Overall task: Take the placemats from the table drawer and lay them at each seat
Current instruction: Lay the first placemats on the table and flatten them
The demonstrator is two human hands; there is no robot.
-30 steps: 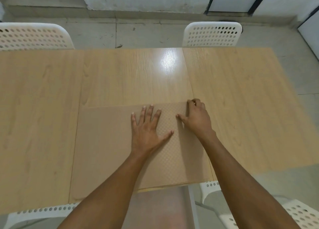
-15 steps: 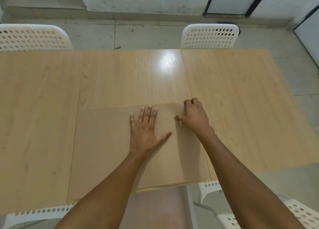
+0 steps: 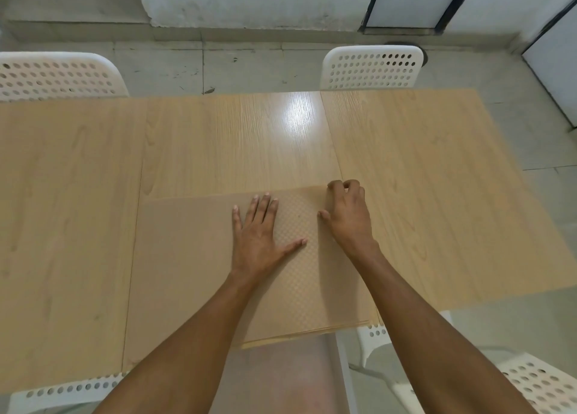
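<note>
On the tabletop (image 3: 78, 195), a stack of placemats (image 3: 187, 257) lay at the near edge. The left hand (image 3: 259, 235) pressed flat and spread on top; the right hand (image 3: 348, 217) curled, pinching the far right corner. Several thin mats might lift together, since they cling. Their count was unclear. Four chairs showed.

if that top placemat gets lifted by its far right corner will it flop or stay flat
Probably flop: the top placemat looks very thin, one of several sheets edged at the stack's near side. Likely light, so the flat left hand helps stop sliding while the right hand picks at the corner. Its dimpled texture may add grip.
</note>
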